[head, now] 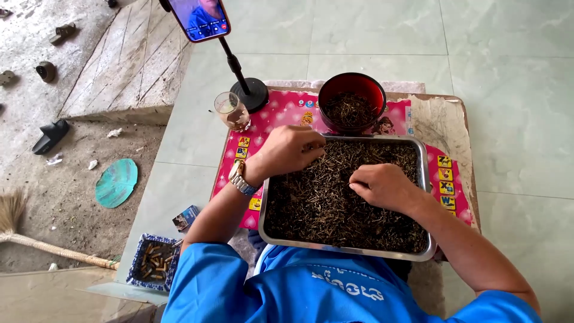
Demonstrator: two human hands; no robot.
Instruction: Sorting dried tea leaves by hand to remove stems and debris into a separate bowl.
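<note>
Fingers of left hand (287,151) curled, tips pressed into dark dried stems (335,206) at far-left corner of metal tray (347,248); grip unclear. Fingers of right hand (382,186) bunched, pinching at stems mid-tray. Beyond fingertips, red bowl (351,101) holding more stems; left of it, glass (231,110).

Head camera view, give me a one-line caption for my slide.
Both hands, left hand and right hand, sift dark dried stems in a metal tray beside a red bowl.
</note>
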